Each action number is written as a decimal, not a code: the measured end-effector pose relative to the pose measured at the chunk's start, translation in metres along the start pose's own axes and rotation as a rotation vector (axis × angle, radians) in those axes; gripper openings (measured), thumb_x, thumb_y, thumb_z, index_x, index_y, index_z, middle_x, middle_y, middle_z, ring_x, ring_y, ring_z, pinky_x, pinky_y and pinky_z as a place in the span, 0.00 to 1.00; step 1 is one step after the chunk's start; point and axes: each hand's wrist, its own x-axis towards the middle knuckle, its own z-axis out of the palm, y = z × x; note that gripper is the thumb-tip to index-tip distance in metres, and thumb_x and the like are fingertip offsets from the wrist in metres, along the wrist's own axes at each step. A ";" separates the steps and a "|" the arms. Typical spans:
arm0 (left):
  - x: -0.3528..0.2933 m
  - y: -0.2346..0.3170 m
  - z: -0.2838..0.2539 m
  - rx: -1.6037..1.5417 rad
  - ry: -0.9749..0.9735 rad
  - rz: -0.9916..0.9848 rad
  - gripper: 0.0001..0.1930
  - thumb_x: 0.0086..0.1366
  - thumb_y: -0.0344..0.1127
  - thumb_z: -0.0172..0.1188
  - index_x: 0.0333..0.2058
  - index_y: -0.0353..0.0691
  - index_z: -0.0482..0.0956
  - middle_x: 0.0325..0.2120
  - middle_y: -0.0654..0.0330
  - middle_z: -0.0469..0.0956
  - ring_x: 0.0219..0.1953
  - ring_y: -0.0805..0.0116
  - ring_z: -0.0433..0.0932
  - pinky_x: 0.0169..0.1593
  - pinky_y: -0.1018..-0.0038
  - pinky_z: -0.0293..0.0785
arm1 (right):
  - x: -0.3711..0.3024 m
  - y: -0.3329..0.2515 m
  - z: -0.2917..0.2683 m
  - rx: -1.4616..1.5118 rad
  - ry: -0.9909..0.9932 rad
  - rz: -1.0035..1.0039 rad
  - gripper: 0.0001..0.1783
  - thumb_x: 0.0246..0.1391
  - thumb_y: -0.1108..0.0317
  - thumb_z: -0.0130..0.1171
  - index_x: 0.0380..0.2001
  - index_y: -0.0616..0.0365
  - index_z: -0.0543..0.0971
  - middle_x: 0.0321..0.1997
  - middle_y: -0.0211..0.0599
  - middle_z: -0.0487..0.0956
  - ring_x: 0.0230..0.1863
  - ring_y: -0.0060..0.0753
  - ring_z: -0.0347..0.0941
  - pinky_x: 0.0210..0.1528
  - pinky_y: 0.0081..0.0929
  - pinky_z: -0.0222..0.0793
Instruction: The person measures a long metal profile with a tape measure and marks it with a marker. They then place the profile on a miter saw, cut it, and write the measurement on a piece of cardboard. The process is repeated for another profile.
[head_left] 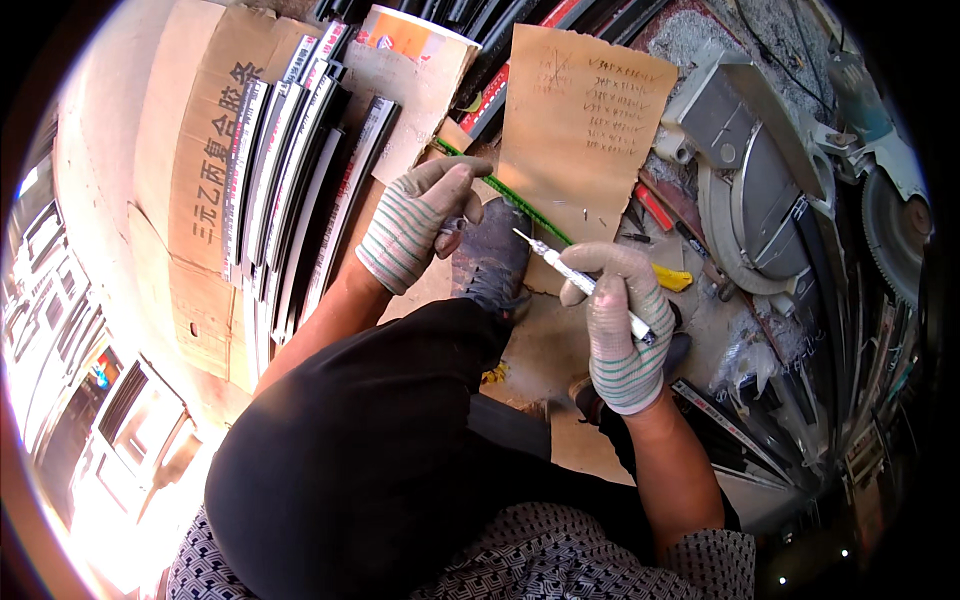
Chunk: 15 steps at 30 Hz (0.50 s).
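Observation:
Both my hands wear pale work gloves with green-striped cuffs. In my right hand (pixel 622 320), closed around its barrel, is a slim white marker pen (pixel 560 264) whose bare tip points up and left. My left hand (pixel 412 218) is up to the left of that tip, its fingers curled together; what they hold, if anything, is too small to name. Behind the hands runs a thin green strip (pixel 528 208), partly hidden by the left fingers. Beyond it lies a brown cardboard sheet (pixel 545 130) with a handwritten list. The pen tip is apart from the sheet.
Labelled black strips (pixel 300 190) lie stacked on a large cardboard box (pixel 185 150) at left. A circular saw machine (pixel 750 190) stands at right, with another toothed blade (pixel 893 235) beside it. A yellow object (pixel 672 278) and clear plastic wrap (pixel 745 360) lie nearby.

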 end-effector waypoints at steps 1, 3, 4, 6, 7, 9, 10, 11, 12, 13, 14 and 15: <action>0.001 0.001 0.003 0.021 -0.005 0.000 0.24 0.77 0.49 0.51 0.57 0.32 0.75 0.24 0.62 0.75 0.13 0.84 0.60 0.18 0.85 0.57 | 0.001 0.001 0.004 0.014 -0.015 -0.014 0.13 0.71 0.63 0.51 0.47 0.61 0.78 0.36 0.33 0.79 0.33 0.21 0.74 0.40 0.24 0.73; 0.001 0.003 0.008 0.058 -0.017 -0.003 0.24 0.78 0.48 0.51 0.56 0.32 0.76 0.24 0.62 0.76 0.13 0.84 0.61 0.18 0.85 0.56 | 0.004 0.008 0.009 0.041 -0.042 -0.046 0.13 0.71 0.64 0.51 0.47 0.61 0.78 0.36 0.33 0.79 0.33 0.21 0.74 0.40 0.23 0.73; 0.000 0.004 0.010 0.072 -0.022 -0.006 0.23 0.78 0.48 0.51 0.56 0.32 0.76 0.24 0.62 0.76 0.13 0.84 0.61 0.18 0.85 0.56 | 0.005 0.009 0.013 0.042 -0.024 -0.072 0.12 0.70 0.65 0.52 0.46 0.61 0.78 0.35 0.33 0.78 0.33 0.20 0.73 0.40 0.23 0.73; 0.000 0.003 0.012 0.090 -0.015 -0.006 0.22 0.78 0.47 0.50 0.55 0.32 0.76 0.23 0.62 0.76 0.13 0.83 0.62 0.18 0.85 0.56 | 0.005 0.009 0.013 0.020 -0.043 -0.034 0.11 0.70 0.65 0.52 0.45 0.61 0.79 0.35 0.33 0.78 0.32 0.20 0.73 0.40 0.23 0.73; 0.000 0.002 0.013 0.104 -0.012 -0.009 0.22 0.78 0.46 0.50 0.55 0.32 0.77 0.23 0.62 0.76 0.13 0.83 0.62 0.18 0.85 0.56 | 0.005 0.008 0.013 0.009 -0.052 -0.015 0.11 0.70 0.65 0.52 0.45 0.61 0.79 0.35 0.33 0.78 0.32 0.21 0.73 0.39 0.23 0.73; 0.001 0.003 0.015 0.137 -0.012 -0.010 0.22 0.78 0.46 0.50 0.55 0.32 0.77 0.23 0.62 0.77 0.14 0.82 0.62 0.18 0.84 0.56 | 0.006 0.015 0.014 0.015 -0.034 -0.041 0.11 0.69 0.66 0.52 0.44 0.61 0.79 0.34 0.34 0.79 0.32 0.21 0.73 0.39 0.24 0.73; 0.000 0.003 0.016 0.157 -0.008 -0.018 0.21 0.78 0.46 0.50 0.54 0.32 0.77 0.22 0.62 0.77 0.14 0.82 0.62 0.18 0.84 0.57 | 0.006 0.018 0.015 0.018 -0.023 -0.055 0.10 0.69 0.66 0.53 0.43 0.61 0.79 0.34 0.34 0.79 0.31 0.22 0.73 0.38 0.25 0.73; 0.001 0.003 0.017 0.172 -0.013 -0.016 0.21 0.78 0.45 0.50 0.54 0.32 0.78 0.22 0.62 0.77 0.14 0.83 0.63 0.18 0.84 0.57 | 0.006 0.019 0.015 0.016 -0.024 -0.039 0.10 0.68 0.67 0.53 0.43 0.61 0.80 0.33 0.34 0.79 0.31 0.22 0.73 0.38 0.25 0.73; 0.001 0.003 0.019 0.188 -0.018 -0.014 0.21 0.78 0.45 0.50 0.54 0.32 0.78 0.22 0.63 0.77 0.14 0.83 0.63 0.18 0.84 0.57 | 0.006 0.019 0.016 0.013 -0.024 -0.023 0.10 0.68 0.67 0.53 0.43 0.61 0.80 0.33 0.34 0.79 0.31 0.23 0.74 0.38 0.26 0.73; 0.001 0.002 0.019 0.196 -0.020 -0.008 0.21 0.78 0.45 0.50 0.54 0.32 0.78 0.22 0.63 0.77 0.14 0.83 0.63 0.18 0.84 0.58 | 0.006 0.018 0.016 0.010 -0.023 -0.007 0.09 0.68 0.67 0.53 0.43 0.60 0.80 0.33 0.35 0.80 0.31 0.23 0.74 0.37 0.26 0.73; -0.002 0.006 0.021 0.202 -0.015 -0.023 0.20 0.78 0.45 0.50 0.54 0.33 0.78 0.22 0.64 0.76 0.14 0.83 0.63 0.18 0.84 0.58 | 0.008 0.016 0.016 0.008 -0.035 -0.039 0.09 0.67 0.67 0.54 0.42 0.60 0.80 0.32 0.35 0.80 0.31 0.25 0.74 0.37 0.27 0.73; -0.003 0.009 0.024 0.208 -0.011 -0.038 0.20 0.78 0.45 0.50 0.54 0.33 0.78 0.22 0.64 0.76 0.14 0.84 0.63 0.18 0.84 0.58 | 0.008 0.017 0.016 -0.002 -0.037 -0.041 0.09 0.68 0.67 0.54 0.42 0.60 0.80 0.33 0.35 0.81 0.31 0.25 0.74 0.38 0.27 0.73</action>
